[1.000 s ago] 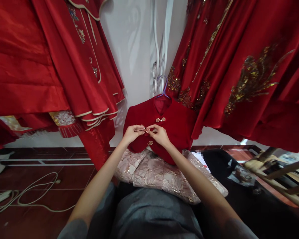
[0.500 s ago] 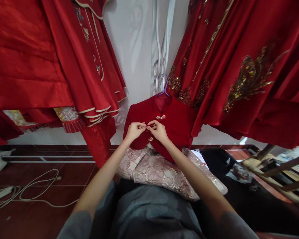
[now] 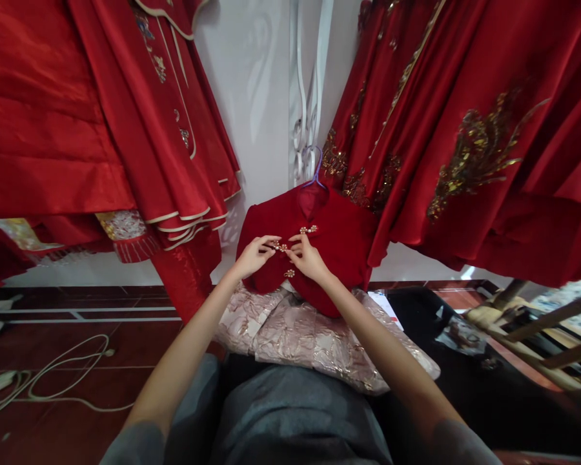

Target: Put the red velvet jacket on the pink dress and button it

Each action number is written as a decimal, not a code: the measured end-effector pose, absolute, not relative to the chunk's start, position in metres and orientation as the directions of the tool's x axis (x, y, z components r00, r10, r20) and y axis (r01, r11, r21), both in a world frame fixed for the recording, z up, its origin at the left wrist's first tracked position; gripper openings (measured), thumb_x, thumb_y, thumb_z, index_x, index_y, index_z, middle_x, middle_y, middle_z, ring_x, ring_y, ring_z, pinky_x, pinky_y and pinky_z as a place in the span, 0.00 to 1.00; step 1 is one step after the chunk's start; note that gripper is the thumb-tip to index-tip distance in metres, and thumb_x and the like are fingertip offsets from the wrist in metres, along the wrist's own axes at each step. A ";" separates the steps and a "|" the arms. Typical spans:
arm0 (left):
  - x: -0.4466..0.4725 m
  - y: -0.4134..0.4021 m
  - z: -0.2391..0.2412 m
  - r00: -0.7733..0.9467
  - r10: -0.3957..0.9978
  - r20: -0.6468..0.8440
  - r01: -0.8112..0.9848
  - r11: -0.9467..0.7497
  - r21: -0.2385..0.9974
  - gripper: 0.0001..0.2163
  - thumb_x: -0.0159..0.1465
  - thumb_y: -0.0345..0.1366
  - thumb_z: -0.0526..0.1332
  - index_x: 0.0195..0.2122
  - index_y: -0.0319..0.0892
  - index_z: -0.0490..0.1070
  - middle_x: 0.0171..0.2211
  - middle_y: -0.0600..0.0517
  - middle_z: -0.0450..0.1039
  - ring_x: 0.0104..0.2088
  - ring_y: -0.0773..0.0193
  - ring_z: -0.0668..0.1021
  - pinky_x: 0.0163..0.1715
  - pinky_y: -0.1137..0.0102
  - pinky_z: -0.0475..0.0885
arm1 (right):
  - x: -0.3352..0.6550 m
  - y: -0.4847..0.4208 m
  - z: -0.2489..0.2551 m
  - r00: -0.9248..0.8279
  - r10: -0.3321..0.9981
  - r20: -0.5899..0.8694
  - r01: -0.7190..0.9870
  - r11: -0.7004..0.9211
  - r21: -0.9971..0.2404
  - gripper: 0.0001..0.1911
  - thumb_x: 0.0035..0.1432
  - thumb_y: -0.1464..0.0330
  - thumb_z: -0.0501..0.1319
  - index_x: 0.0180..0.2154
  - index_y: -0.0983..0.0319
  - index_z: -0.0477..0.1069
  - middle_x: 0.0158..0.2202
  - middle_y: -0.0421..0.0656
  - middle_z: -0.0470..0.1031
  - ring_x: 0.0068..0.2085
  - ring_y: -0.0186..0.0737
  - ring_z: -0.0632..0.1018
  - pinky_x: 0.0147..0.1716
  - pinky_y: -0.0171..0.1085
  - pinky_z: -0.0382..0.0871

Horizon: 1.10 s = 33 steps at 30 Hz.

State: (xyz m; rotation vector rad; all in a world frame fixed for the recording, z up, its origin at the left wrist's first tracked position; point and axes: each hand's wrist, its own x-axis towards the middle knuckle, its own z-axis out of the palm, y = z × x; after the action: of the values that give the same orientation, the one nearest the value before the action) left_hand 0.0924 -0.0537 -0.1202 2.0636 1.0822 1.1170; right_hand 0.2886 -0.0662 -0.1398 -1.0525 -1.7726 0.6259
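Observation:
A red jacket (image 3: 339, 239) on a purple hanger (image 3: 318, 169) lies in front of me, its collar facing away. Flower-shaped, beaded gold clasps run down its front: an upper clasp (image 3: 308, 229), a middle clasp (image 3: 281, 247) and a lower clasp (image 3: 289, 274). My left hand (image 3: 257, 256) is at the left end of the middle clasp, thumb and fingers a little apart. On the other side, my right hand (image 3: 308, 257) has its fingertips close to the clasp's right end, thumb and forefinger parted. Whether the fingertips still touch the clasp is hard to tell.
Shiny pink patterned fabric (image 3: 305, 336) lies below the jacket, close to my lap. Red garments (image 3: 174, 129) hang at left, with gold-embroidered red skirts (image 3: 416, 129) at right. A white cable (image 3: 68, 361) trails over the floor. A clear plastic bag (image 3: 461, 337) sits on black cloth.
Both hands have loosened and drawn slightly apart, so the middle clasp now shows between them. The whole view has shifted a little.

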 end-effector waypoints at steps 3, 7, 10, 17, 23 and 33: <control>0.079 -0.059 -0.121 0.292 0.894 0.340 0.263 -0.417 0.870 0.14 0.60 0.34 0.56 0.47 0.40 0.71 0.45 0.44 0.74 0.43 0.63 0.77 0.45 0.65 0.73 | 0.306 -0.078 -0.156 -0.182 0.900 0.396 0.210 0.429 -0.879 0.13 0.56 0.62 0.57 0.38 0.58 0.55 0.32 0.38 0.70 0.30 0.34 0.78 0.29 0.37 0.76; 0.059 -0.059 -0.122 0.346 0.927 0.146 0.350 -0.272 0.896 0.11 0.57 0.34 0.58 0.40 0.39 0.72 0.38 0.46 0.77 0.36 0.64 0.78 0.39 0.68 0.74 | 0.330 -0.099 -0.180 -0.172 0.933 0.317 0.252 0.353 -0.901 0.13 0.55 0.60 0.59 0.35 0.59 0.57 0.30 0.36 0.68 0.24 0.31 0.74 0.22 0.35 0.74; 0.050 -0.061 -0.122 0.379 0.925 0.028 0.532 -0.242 0.811 0.11 0.51 0.33 0.62 0.37 0.40 0.72 0.30 0.51 0.76 0.31 0.64 0.78 0.32 0.71 0.73 | 0.335 -0.106 -0.185 -0.275 0.914 0.299 0.342 0.384 -0.858 0.12 0.55 0.62 0.60 0.40 0.61 0.64 0.34 0.40 0.72 0.29 0.32 0.75 0.30 0.37 0.76; 0.048 -0.066 -0.118 0.453 0.891 -0.016 0.506 -0.242 0.828 0.12 0.45 0.30 0.66 0.32 0.40 0.72 0.25 0.52 0.77 0.29 0.64 0.79 0.30 0.72 0.74 | 0.308 -0.107 -0.198 -0.275 0.907 0.318 0.337 0.400 -0.852 0.11 0.55 0.67 0.61 0.42 0.62 0.69 0.37 0.44 0.76 0.39 0.36 0.77 0.40 0.38 0.74; 0.065 -0.068 -0.129 0.554 0.829 -0.076 0.401 -0.186 0.897 0.13 0.46 0.28 0.66 0.35 0.39 0.76 0.34 0.47 0.80 0.37 0.60 0.81 0.40 0.66 0.76 | 0.294 -0.103 -0.216 -0.036 0.942 0.334 0.355 0.325 -0.877 0.14 0.51 0.66 0.64 0.40 0.62 0.67 0.33 0.42 0.72 0.34 0.36 0.76 0.33 0.35 0.75; 0.097 -0.069 -0.163 0.458 0.888 0.034 0.511 -0.294 0.808 0.13 0.46 0.24 0.64 0.35 0.38 0.75 0.34 0.47 0.80 0.36 0.60 0.81 0.41 0.65 0.76 | 0.297 -0.105 -0.214 -0.052 0.940 0.338 0.341 0.335 -0.878 0.11 0.48 0.63 0.67 0.32 0.61 0.68 0.30 0.42 0.74 0.32 0.36 0.77 0.31 0.35 0.74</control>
State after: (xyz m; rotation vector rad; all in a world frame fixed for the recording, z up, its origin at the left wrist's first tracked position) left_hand 0.0970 -0.0685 -0.1629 1.9542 1.1687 0.6353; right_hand 0.2974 -0.1048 -0.2140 -1.1866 -1.5980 0.7491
